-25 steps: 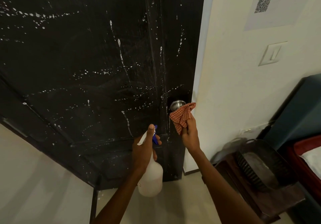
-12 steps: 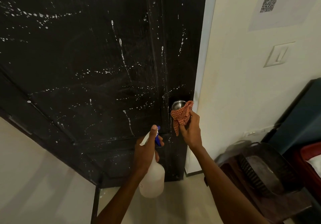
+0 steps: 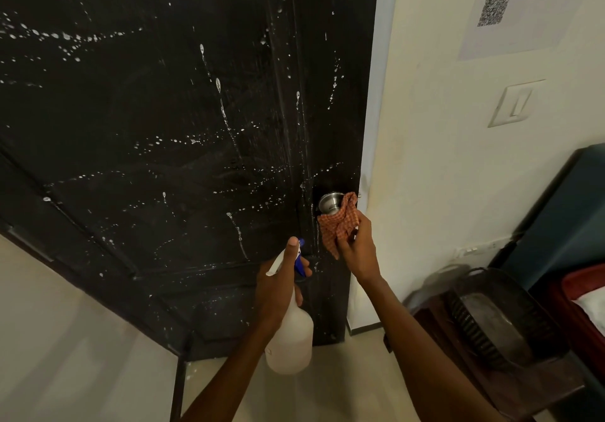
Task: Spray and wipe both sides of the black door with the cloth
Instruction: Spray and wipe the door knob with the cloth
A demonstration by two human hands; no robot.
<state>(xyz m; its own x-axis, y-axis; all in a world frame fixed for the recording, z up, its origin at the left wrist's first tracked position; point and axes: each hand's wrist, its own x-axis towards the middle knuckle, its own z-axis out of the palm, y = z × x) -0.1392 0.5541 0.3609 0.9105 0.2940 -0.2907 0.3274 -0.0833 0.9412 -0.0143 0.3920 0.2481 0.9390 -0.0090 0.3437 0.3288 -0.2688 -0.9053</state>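
Item: we hold the orange checked cloth [image 3: 339, 223] bunched in our right hand [image 3: 358, 251], just beside the round steel doorknob [image 3: 329, 201] of the droplet-streaked black door [image 3: 163, 110]; our left hand [image 3: 278, 285] grips the white plastic spray bottle [image 3: 289, 339] below it, farther off.

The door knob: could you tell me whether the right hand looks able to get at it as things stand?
Probably yes: the right hand holds the cloth bunched right beside the door knob, with nothing between them.
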